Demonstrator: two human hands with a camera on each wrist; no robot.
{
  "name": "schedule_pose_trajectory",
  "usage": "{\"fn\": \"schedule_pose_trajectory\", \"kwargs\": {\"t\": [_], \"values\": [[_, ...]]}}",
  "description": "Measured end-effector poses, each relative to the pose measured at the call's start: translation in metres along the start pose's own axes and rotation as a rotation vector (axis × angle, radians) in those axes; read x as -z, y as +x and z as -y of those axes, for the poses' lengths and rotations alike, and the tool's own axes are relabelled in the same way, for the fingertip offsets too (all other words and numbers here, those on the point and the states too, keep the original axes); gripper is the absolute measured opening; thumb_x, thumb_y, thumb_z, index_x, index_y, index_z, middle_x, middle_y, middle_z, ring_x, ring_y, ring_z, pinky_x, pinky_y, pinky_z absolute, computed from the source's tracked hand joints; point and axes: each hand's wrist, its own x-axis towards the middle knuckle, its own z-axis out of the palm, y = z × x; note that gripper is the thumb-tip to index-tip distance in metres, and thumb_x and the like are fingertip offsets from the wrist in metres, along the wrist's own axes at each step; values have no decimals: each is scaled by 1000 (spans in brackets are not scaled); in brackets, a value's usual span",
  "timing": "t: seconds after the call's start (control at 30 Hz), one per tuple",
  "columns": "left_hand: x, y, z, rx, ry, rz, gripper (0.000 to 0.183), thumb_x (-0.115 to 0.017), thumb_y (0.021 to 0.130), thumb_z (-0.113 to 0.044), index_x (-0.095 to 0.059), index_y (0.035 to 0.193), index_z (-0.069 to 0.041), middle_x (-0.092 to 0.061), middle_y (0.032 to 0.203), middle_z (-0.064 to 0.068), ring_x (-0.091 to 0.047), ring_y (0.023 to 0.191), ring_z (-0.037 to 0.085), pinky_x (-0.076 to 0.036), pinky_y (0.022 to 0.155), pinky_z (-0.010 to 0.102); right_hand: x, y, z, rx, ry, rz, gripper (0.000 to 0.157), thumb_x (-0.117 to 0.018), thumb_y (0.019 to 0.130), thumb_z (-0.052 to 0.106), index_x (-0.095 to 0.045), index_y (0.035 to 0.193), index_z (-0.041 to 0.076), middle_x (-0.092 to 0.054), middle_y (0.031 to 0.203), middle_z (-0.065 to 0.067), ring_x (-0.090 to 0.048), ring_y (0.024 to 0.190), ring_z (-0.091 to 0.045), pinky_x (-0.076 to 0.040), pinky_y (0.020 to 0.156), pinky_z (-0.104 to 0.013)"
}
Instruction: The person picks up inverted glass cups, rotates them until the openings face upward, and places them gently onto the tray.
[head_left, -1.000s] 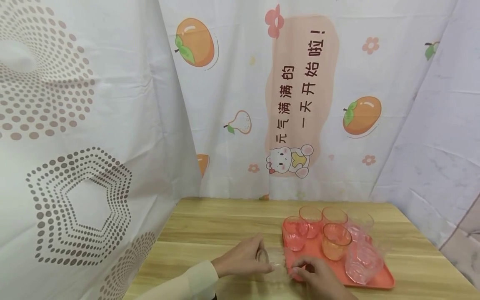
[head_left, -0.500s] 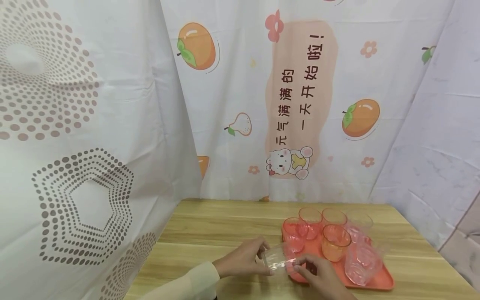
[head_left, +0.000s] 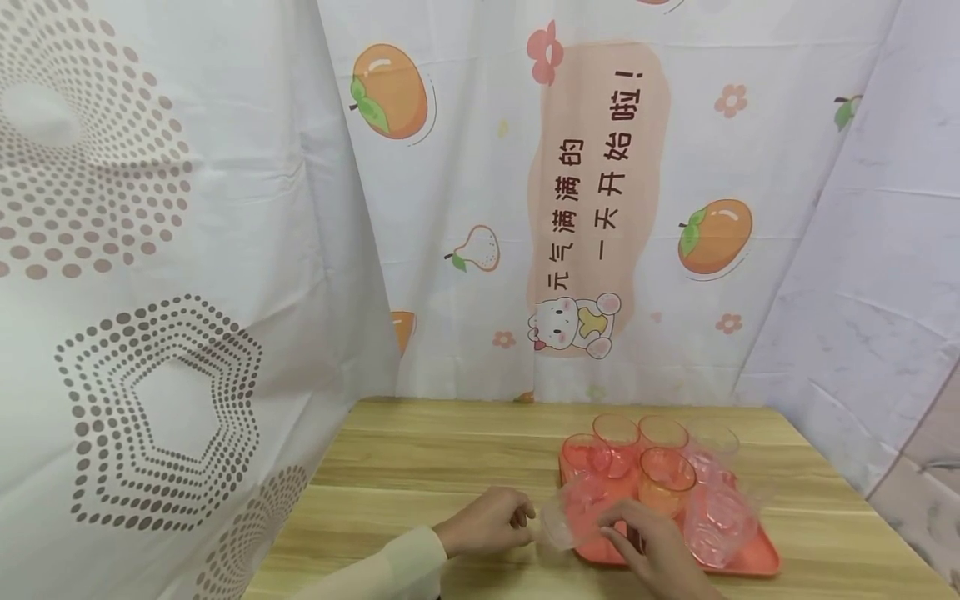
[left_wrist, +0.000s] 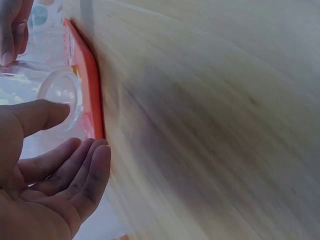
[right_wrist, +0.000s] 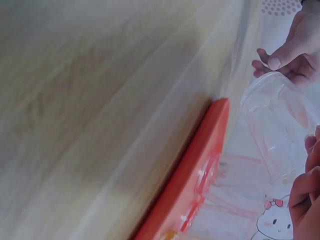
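Observation:
A clear plastic cup is tilted over the left front edge of the red tray. My right hand pinches its edge between thumb and fingertips, as the right wrist view shows with the cup beside the fingers. My left hand is at the cup's other end, its fingers loosely bent. In the left wrist view the left hand lies palm up, with its thumb in front of the cup's round base; whether they touch I cannot tell.
On the tray stand several pink-tinted cups and an amber cup. A clear cup lies on its side at the tray's right. Printed curtains enclose the wooden table at the back and sides.
My left hand has let go of the clear cup and drawn slightly left. The cup, now held by my right hand, has tilted with its base toward the left hand.

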Motion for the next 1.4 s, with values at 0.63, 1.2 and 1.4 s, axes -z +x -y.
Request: {"fn": "schedule_pose_trajectory", "kwargs": {"t": [0.63,1.2,1.4], "values": [[-31,23,-1,26,-50,-2,15,-67,88,-20,-71,74,-16,-58,56,-12,-50,44,0,-46,49,19,27,-7,-7,-22,-188,-50,53,-81,66,-5,-63,99,32,-57,92,17,-36,58,9,-30,52,-5],[-50,46,-9,-48,211,-53,36,-67,85,-26,-54,52,-23,-37,43,-18,-31,37,-4,-29,36,17,40,-12,-17,5,-230,-7,52,-82,65,-5,-64,99,31,-59,94,13,-37,58,8,-28,52,-4],[-54,50,-11,-58,230,-73,40,-68,81,-22,-46,48,-21,-31,42,-17,-25,37,-5,-24,36,17,42,-16,-18,-42,-235,23,48,-81,66,-4,-65,98,28,-59,95,11,-36,56,8,-29,51,-5]]}}
